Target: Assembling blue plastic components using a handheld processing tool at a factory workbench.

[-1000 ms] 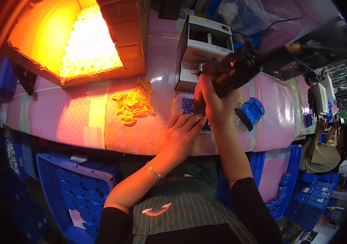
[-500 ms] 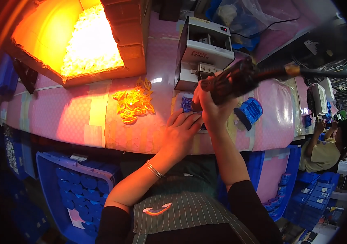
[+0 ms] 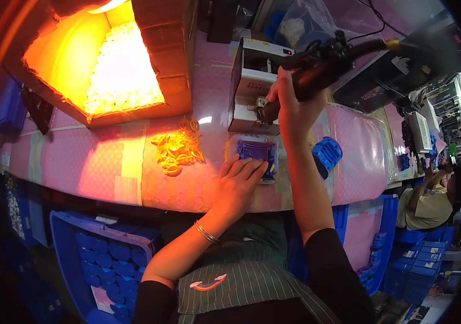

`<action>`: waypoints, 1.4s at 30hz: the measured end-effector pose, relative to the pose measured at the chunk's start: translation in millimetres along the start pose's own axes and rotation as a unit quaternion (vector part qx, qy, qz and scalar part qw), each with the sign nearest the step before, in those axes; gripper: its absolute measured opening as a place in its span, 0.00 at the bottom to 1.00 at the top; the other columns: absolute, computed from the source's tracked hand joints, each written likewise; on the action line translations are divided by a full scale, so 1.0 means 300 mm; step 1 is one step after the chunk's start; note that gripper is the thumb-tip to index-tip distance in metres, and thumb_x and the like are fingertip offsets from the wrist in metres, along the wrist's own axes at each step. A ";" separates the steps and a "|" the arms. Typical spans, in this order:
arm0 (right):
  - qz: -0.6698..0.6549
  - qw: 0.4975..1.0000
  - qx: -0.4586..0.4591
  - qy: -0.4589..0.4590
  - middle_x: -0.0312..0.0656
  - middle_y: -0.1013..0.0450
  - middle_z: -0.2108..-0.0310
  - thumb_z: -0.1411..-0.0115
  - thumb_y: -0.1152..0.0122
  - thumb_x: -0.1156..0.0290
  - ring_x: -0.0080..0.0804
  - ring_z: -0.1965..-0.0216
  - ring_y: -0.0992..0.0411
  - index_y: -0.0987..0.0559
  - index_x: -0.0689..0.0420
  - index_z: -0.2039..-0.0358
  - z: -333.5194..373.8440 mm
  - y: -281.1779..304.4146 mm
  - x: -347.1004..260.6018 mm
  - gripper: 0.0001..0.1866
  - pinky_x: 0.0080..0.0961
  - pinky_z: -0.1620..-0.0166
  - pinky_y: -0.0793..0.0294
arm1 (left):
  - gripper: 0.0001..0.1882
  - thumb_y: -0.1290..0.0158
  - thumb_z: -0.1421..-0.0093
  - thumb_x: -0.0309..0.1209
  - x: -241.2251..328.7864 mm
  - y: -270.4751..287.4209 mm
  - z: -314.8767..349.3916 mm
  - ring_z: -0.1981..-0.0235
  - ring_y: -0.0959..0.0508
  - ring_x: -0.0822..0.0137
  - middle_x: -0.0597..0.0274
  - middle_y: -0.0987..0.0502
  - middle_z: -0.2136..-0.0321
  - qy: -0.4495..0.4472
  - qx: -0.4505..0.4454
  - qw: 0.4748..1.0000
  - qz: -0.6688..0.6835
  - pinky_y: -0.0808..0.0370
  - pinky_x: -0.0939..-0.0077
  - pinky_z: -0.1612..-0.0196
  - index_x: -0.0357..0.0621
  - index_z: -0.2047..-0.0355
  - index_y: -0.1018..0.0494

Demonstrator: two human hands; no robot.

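Observation:
A black electric screwdriver (image 3: 322,67) with a thick cable is gripped in my right hand (image 3: 298,105), fingers wrapped round its body. Its front end lies beside the front of a white screw feeder (image 3: 257,70). Below that, a blue slotted plastic part (image 3: 255,150) sits in a pale fixture (image 3: 275,143) on the bench. My left hand (image 3: 238,183) lies over the near edge of this part, fingers stretched out and touching it; its thumb is hidden. Another blue round slotted part (image 3: 326,154) stands right of my right forearm.
Orange-lit plastic pieces (image 3: 179,148) lie left of the fixture. A cardboard box (image 3: 171,59) with a bright lit heap is at far left. Blue bins (image 3: 58,227) with round parts stand below the bench (image 3: 90,173). A person (image 3: 430,200) sits at far right.
My right hand has lifted the screwdriver up and away from the fixture toward the screw feeder, uncovering the blue part. The left hand stays on that part. The view has shifted slightly.

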State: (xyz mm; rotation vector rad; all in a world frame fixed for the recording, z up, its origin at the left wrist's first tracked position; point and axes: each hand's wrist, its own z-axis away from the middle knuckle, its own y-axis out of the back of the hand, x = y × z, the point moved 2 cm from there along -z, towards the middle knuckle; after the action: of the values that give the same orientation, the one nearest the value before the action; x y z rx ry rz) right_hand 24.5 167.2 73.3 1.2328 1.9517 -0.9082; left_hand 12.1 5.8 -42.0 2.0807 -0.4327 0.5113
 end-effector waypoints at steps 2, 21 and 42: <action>0.009 0.999 -0.032 -0.017 0.38 0.30 0.82 0.39 0.40 0.78 0.25 0.84 0.31 0.30 0.63 0.63 -0.013 -0.010 -0.012 0.08 0.23 0.77 0.31 | 0.26 0.47 0.50 0.25 0.006 0.002 0.007 0.48 0.26 0.63 0.63 0.23 0.52 0.004 -0.009 1.000 0.002 0.38 0.59 0.36 0.44 0.48 0.26; -0.018 0.989 -0.070 -0.129 0.37 0.31 0.84 0.38 0.41 0.78 0.24 0.83 0.31 0.28 0.64 0.63 0.148 -0.049 -0.002 0.06 0.20 0.76 0.34 | 0.24 0.50 0.46 0.29 -0.006 -0.009 0.018 0.44 0.29 0.63 0.62 0.26 0.49 -0.002 -0.021 1.000 -0.018 0.40 0.57 0.35 0.45 0.47 0.27; 0.115 0.986 -0.042 0.110 0.40 0.25 0.71 0.51 0.26 0.71 0.34 0.71 0.22 0.26 0.57 0.58 0.203 -0.049 0.009 0.21 0.28 0.65 0.24 | 0.16 0.42 0.55 0.25 -0.020 -0.010 0.016 0.52 0.25 0.55 0.60 0.22 0.60 -0.009 0.024 1.000 -0.014 0.32 0.53 0.42 0.44 0.63 0.21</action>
State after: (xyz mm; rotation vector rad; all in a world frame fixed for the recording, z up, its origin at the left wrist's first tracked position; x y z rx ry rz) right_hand 19.5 113.8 40.9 1.5256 1.9403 -0.5868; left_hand 9.4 3.8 -49.5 2.1362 -0.4052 0.4925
